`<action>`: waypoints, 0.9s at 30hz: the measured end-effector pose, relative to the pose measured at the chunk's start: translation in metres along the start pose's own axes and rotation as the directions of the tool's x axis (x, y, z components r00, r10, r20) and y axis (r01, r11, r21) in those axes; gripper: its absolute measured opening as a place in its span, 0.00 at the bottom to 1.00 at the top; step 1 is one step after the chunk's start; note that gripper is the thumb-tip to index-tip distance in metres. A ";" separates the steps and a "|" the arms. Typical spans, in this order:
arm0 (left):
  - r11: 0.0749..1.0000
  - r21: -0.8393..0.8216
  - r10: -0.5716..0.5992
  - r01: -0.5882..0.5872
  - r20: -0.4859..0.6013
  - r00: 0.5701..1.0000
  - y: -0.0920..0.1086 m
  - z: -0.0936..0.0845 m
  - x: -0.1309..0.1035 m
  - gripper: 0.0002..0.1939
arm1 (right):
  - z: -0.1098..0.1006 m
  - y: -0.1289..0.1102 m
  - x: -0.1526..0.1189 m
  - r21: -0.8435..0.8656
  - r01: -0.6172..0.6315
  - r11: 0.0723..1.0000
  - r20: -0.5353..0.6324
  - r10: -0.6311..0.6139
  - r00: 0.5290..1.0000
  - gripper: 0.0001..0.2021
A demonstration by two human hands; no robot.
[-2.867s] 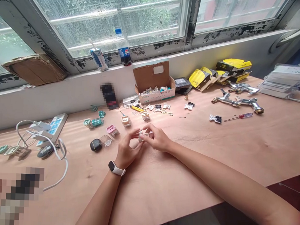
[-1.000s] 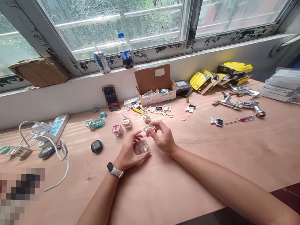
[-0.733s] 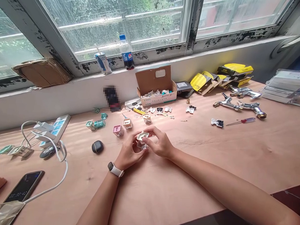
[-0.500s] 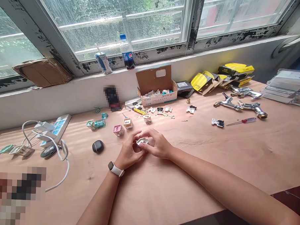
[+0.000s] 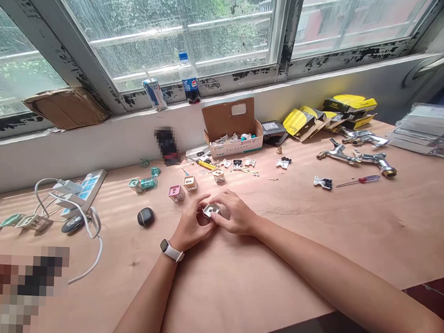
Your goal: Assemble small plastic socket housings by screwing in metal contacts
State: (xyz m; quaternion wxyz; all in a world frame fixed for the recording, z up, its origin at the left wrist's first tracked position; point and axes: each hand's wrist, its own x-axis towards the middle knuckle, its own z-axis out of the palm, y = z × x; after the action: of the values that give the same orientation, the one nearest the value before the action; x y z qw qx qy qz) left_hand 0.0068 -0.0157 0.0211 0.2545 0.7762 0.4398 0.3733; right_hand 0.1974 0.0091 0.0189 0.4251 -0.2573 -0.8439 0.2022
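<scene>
Between my two hands is a small box with a white, square-rimmed top and two round holes (image 5: 211, 210); its sides are mostly hidden by fingers. My right hand (image 5: 238, 214) pinches it, thumb pressed on the near rim and fingers curled behind. My left hand (image 5: 193, 219) curves round its left side, fingers bent against it. Just beyond stand similar two-holed boxes with see-through sides: a pink-topped one (image 5: 175, 192), a yellowish one (image 5: 190, 182) and a cream one (image 5: 218, 174). Left of my hands lies a round black case (image 5: 145, 216).
A power strip (image 5: 90, 190) with white cables lies to the left. Farther back are an open cardboard box (image 5: 233, 147) of small parts and a yellow-handled tool (image 5: 206, 165). Chrome taps (image 5: 376, 161) and a screwdriver (image 5: 359, 181) lie on the right. A bottle (image 5: 190, 81) stands on the sill.
The small white-topped box has turned slightly in my fingers, so its two holes show more plainly. Both hands stay in nearly the same place.
</scene>
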 end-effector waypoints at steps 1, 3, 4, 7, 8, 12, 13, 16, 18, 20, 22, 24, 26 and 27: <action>1.000 0.003 -0.003 0.003 0.001 1.000 0.000 0.000 0.000 0.33 | 0.000 0.001 0.000 -0.003 0.004 1.000 0.007 -0.004 1.000 0.14; 1.000 0.013 -0.005 0.005 0.003 1.000 0.000 -0.001 0.000 0.33 | 0.000 0.003 -0.001 -0.008 0.015 1.000 0.024 -0.015 1.000 0.15; 1.000 0.018 -0.006 0.006 0.000 1.000 0.000 -0.001 0.000 0.33 | 0.000 0.003 -0.001 -0.014 0.022 1.000 0.032 -0.022 0.999 0.15; 1.000 -0.007 0.000 0.000 -0.007 1.000 0.001 -0.001 0.000 0.34 | -0.001 0.001 0.001 -0.081 0.057 0.995 0.017 -0.056 0.998 0.17; 1.000 -0.028 -0.001 0.001 -0.004 1.000 0.002 -0.001 0.000 0.36 | -0.003 -0.002 0.001 -0.125 0.080 0.989 -0.008 -0.081 0.997 0.19; 0.995 -0.094 -0.023 0.024 0.010 1.000 0.001 0.001 0.000 0.44 | -0.010 -0.018 0.001 -0.297 0.220 0.929 -0.074 -0.252 0.965 0.30; 0.994 -0.103 -0.028 0.029 0.013 1.000 0.000 0.001 0.000 0.45 | -0.011 -0.021 0.001 -0.318 0.245 0.916 -0.079 -0.283 0.956 0.30; 0.992 -0.124 -0.033 0.033 0.004 0.999 -0.002 0.001 0.000 0.46 | -0.005 -0.026 -0.003 -0.344 0.260 0.902 -0.040 -0.291 0.956 0.30; 0.987 -0.152 -0.044 0.044 0.000 0.999 -0.003 -0.001 0.000 0.46 | 0.003 -0.024 -0.005 -0.357 0.279 0.891 0.073 -0.272 0.960 0.30; 0.980 -0.189 -0.068 0.069 0.012 0.998 -0.004 -0.002 0.000 0.47 | 0.011 -0.020 -0.005 -0.379 0.289 0.879 0.151 -0.249 0.957 0.29; 0.975 -0.203 -0.086 0.091 0.031 0.996 -0.004 -0.003 0.001 0.47 | 0.013 -0.015 -0.005 -0.378 0.293 0.878 0.183 -0.239 0.954 0.27; 0.981 -0.172 -0.083 0.087 0.031 0.996 -0.004 -0.002 0.001 0.47 | 0.010 -0.011 -0.004 -0.343 0.283 0.896 0.160 -0.241 0.957 0.23; 0.989 -0.124 -0.081 0.082 0.016 0.997 -0.003 -0.001 0.001 0.45 | 0.005 -0.007 -0.002 -0.317 0.237 0.919 0.066 -0.227 0.972 0.20; 0.991 -0.104 -0.080 0.081 0.008 0.997 -0.003 0.000 0.001 0.45 | 0.002 -0.004 -0.002 -0.315 0.203 0.927 0.001 -0.214 0.977 0.18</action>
State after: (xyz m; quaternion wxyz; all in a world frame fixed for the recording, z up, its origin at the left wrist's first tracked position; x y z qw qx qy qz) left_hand 0.0058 -0.0133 0.0197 0.3103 0.7441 0.4502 0.3839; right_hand 0.1951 0.0044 0.0191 0.4119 -0.2337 -0.8806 0.0151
